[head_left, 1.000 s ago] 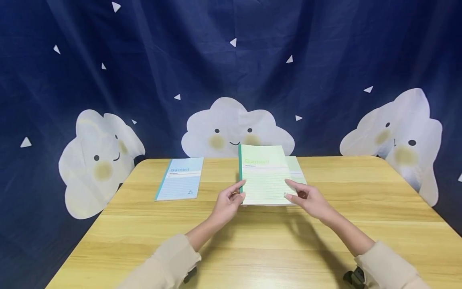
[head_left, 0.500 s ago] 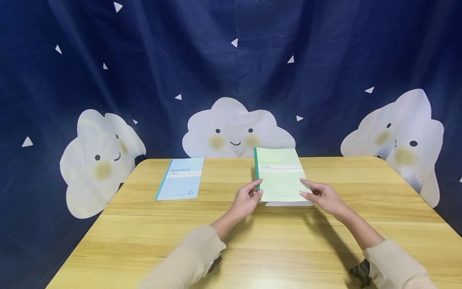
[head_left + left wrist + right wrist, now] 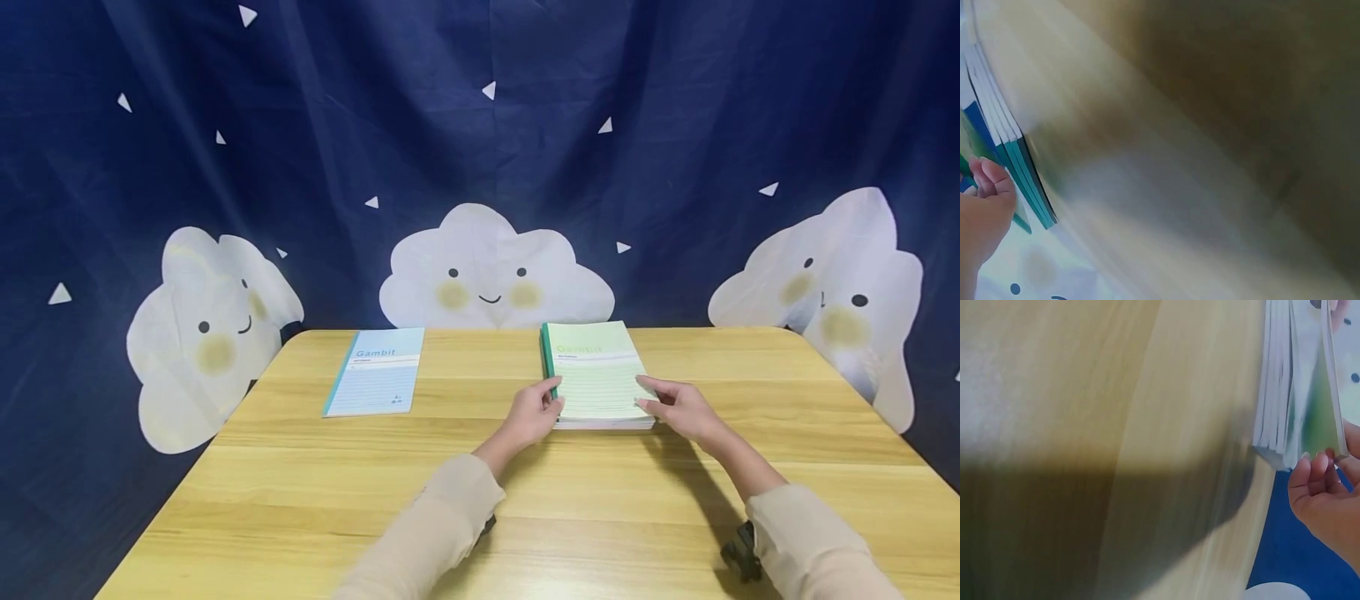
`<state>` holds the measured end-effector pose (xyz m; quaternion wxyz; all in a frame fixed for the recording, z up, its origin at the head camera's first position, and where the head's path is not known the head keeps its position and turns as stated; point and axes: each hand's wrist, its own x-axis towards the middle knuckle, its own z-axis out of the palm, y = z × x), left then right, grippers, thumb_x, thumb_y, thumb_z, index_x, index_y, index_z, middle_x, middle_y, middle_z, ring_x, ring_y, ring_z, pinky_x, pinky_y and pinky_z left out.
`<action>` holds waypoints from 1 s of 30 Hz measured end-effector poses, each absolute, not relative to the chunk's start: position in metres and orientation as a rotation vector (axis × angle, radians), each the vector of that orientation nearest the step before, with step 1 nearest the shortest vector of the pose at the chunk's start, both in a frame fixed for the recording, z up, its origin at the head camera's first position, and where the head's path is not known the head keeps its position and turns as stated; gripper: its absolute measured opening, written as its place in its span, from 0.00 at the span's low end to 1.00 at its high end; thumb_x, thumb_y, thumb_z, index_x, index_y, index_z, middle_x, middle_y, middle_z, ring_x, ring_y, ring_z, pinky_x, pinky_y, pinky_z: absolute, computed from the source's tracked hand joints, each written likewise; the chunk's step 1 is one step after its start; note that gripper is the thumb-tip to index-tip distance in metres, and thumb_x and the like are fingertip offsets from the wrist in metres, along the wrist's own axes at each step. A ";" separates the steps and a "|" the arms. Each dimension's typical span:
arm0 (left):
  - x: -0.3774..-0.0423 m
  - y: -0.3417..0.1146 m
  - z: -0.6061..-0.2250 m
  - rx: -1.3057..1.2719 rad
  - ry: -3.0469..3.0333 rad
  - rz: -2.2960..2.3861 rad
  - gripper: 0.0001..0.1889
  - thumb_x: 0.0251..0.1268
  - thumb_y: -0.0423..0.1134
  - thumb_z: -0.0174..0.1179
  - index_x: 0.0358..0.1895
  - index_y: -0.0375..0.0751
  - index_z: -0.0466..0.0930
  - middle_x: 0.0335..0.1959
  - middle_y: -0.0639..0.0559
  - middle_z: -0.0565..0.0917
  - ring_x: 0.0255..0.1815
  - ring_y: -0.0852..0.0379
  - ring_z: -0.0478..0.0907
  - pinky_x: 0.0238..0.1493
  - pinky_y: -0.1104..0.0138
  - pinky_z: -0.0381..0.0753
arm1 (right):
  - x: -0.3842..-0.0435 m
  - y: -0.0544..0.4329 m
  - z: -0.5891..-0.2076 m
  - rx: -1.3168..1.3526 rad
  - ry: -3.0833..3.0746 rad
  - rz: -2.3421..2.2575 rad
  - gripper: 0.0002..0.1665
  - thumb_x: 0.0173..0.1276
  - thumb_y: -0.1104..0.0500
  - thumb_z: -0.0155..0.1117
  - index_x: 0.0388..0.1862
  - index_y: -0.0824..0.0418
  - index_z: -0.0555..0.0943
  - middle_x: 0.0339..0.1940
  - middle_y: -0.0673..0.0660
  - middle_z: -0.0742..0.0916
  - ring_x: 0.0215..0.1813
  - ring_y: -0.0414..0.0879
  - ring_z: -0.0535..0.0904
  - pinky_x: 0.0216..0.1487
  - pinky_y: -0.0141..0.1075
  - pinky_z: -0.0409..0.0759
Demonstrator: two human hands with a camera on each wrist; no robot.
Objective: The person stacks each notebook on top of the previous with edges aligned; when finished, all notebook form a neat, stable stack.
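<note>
A pale green notebook (image 3: 597, 379) with a dark green spine lies over a stack of notebooks (image 3: 603, 424) right of the table's middle. My left hand (image 3: 534, 414) pinches its spine edge near the front corner. On the opposite edge, my right hand (image 3: 684, 410) pinches it between thumb and fingers. From the right wrist, the held notebook (image 3: 1325, 406) shows tilted a little off the stack (image 3: 1275, 381), with a narrow wedge between them. In the left wrist view, the stack's green spines (image 3: 1025, 178) line up beside my fingers.
A light blue notebook (image 3: 377, 372) lies flat by itself on the left of the wooden table (image 3: 480, 517). Behind the table's far edge hangs a dark blue curtain (image 3: 480, 150) with cloud and triangle prints.
Both hands have carried the green notebook rightward and lowered it over the stack, its edges now nearly lined up with those below. The blue notebook has stayed put.
</note>
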<state>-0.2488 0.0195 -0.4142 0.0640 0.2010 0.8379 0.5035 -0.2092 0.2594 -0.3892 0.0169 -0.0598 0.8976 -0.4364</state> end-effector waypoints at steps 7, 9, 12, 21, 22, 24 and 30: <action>-0.258 0.029 -0.420 0.655 2.635 1.318 0.23 0.69 0.33 0.47 0.65 0.30 0.63 0.15 0.55 0.62 0.14 0.64 0.55 0.18 0.76 0.58 | -0.218 0.261 -0.397 -0.148 2.829 -1.272 0.30 0.68 0.58 0.56 0.65 0.73 0.65 0.33 0.64 0.76 0.34 0.45 0.66 0.30 0.31 0.65; -0.259 0.031 -0.420 0.655 2.685 1.239 0.23 0.69 0.33 0.47 0.66 0.31 0.63 0.23 0.50 0.74 0.16 0.63 0.59 0.21 0.75 0.63 | -0.219 0.261 -0.398 -0.166 2.864 -1.231 0.30 0.68 0.59 0.57 0.64 0.73 0.66 0.34 0.69 0.78 0.35 0.48 0.70 0.33 0.34 0.70; -0.258 0.033 -0.418 0.636 2.738 1.129 0.23 0.70 0.34 0.46 0.66 0.32 0.62 0.52 0.41 0.79 0.31 0.58 0.74 0.39 0.72 0.77 | -0.220 0.260 -0.399 -0.207 2.930 -1.174 0.28 0.67 0.59 0.57 0.62 0.74 0.68 0.54 0.76 0.77 0.51 0.63 0.75 0.48 0.47 0.77; -0.255 0.034 -0.415 0.611 2.828 0.864 0.23 0.72 0.37 0.43 0.68 0.36 0.61 0.65 0.40 0.69 0.67 0.47 0.65 0.67 0.59 0.66 | -0.223 0.259 -0.403 -0.279 2.982 -1.073 0.28 0.66 0.60 0.58 0.60 0.76 0.69 0.37 0.72 0.81 0.36 0.52 0.75 0.37 0.39 0.74; -0.255 0.034 -0.415 0.614 2.839 0.837 0.23 0.72 0.37 0.43 0.68 0.37 0.61 0.65 0.40 0.70 0.67 0.48 0.65 0.66 0.60 0.67 | -0.223 0.259 -0.404 -0.297 2.992 -1.058 0.28 0.66 0.60 0.58 0.60 0.76 0.69 0.29 0.67 0.79 0.31 0.47 0.71 0.33 0.36 0.70; -0.254 0.034 -0.416 0.630 2.863 0.788 0.23 0.72 0.38 0.43 0.68 0.37 0.61 0.63 0.40 0.71 0.65 0.48 0.67 0.65 0.60 0.68 | -0.223 0.259 -0.405 -0.328 3.011 -1.029 0.28 0.66 0.61 0.58 0.60 0.76 0.69 0.20 0.57 0.73 0.25 0.41 0.64 0.28 0.32 0.64; -0.254 0.034 -0.418 0.667 2.920 0.684 0.23 0.72 0.38 0.43 0.67 0.37 0.62 0.60 0.39 0.73 0.62 0.48 0.71 0.62 0.61 0.72 | -0.222 0.259 -0.407 -0.390 3.056 -0.948 0.27 0.66 0.61 0.59 0.59 0.76 0.70 0.18 0.50 0.70 0.22 0.37 0.60 0.26 0.31 0.61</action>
